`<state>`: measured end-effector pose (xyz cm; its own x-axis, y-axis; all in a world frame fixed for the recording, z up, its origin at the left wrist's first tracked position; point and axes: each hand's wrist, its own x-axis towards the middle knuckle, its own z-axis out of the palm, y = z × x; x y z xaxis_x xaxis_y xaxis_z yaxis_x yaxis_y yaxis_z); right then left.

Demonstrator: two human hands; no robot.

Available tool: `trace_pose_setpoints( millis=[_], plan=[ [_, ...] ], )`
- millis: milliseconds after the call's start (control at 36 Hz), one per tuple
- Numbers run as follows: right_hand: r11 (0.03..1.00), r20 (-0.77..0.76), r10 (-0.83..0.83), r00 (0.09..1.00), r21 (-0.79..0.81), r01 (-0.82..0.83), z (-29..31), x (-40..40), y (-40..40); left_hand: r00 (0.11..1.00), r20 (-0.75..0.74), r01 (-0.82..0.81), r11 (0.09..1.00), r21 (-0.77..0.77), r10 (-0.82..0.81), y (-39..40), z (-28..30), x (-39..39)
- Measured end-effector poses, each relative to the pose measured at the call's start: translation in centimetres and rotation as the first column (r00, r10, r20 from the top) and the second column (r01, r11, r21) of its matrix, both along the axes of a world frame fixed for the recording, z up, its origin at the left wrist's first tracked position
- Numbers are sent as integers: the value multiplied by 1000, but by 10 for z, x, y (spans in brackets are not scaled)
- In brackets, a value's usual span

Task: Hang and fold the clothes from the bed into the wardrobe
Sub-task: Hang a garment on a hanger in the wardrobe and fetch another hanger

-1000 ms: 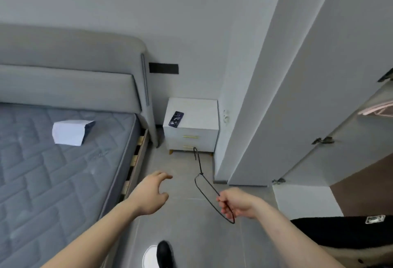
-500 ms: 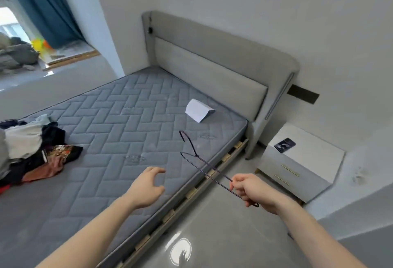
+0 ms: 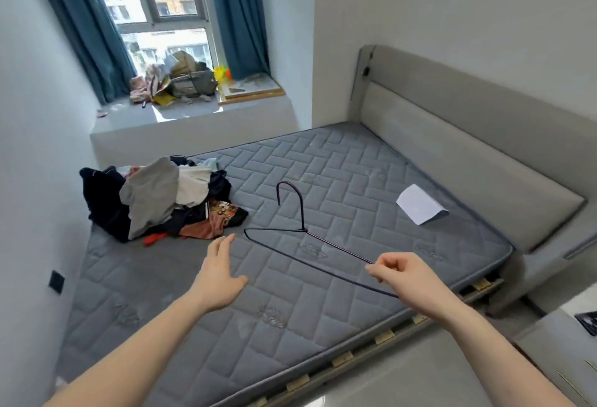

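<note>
Clothes (image 3: 161,200) are lying in one mixed heap at the far left side of the bed (image 3: 323,277), near the wall and below the window ledge: dark garments underneath, a grey piece draped on top, something white beside it, a patterned and a pinkish piece at the near edge. You are facing the mattress with both arms stretched out over it. Your right hand (image 3: 403,274) is gripping one end of a thin dark wire hanger (image 3: 302,232), fingers (image 3: 376,272) curled round the wire, so that the hanger is reaching out across the bed with its hook pointing up and away from you. Your left hand (image 3: 219,277) is holding nothing; its fingers are lying straight and slightly spread, pointing towards the heap but well short of it.

A white folded sheet of paper (image 3: 420,204) is sitting alone nearer the headboard (image 3: 468,148), well apart from the pile.

As for progress, you are looking at a task with most of its work still ahead, judging by the size of the heap. No garment is on the hanger yet, nothing is folded on the mattress, and the wardrobe is not showing here. What seems to be left: picking a garment, threading it onto the hanger, carrying it across, and repeating or folding for the rest
</note>
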<state>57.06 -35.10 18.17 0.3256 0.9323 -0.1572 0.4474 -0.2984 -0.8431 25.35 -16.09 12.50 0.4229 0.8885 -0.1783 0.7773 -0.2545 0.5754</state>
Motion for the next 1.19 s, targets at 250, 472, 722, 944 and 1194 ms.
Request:
trace_pose_setpoints(
  millis=[250,472,722,944,1194],
  plan=[
    [984,25,172,985,33,-173,-3,-49,105,983,-36,-182,983,11,183,70,-4,-77],
    [932,17,362,932,-20,-362,-12,-56,202,927,-10,-374,927,26,374,127,-14,-118],
    [889,103,455,884,3,-458,-35,-69,314,753,149,-643,765,-47,641,184,-24,-161],
    [873,177,488,855,-104,-477,-58,-115,401,540,307,-762,610,-218,784,240,-41,-198],
    [929,174,354,919,-178,-324,-104,-174,482,650,206,-703,682,-201,731,309,-57,-243]
  ],
)
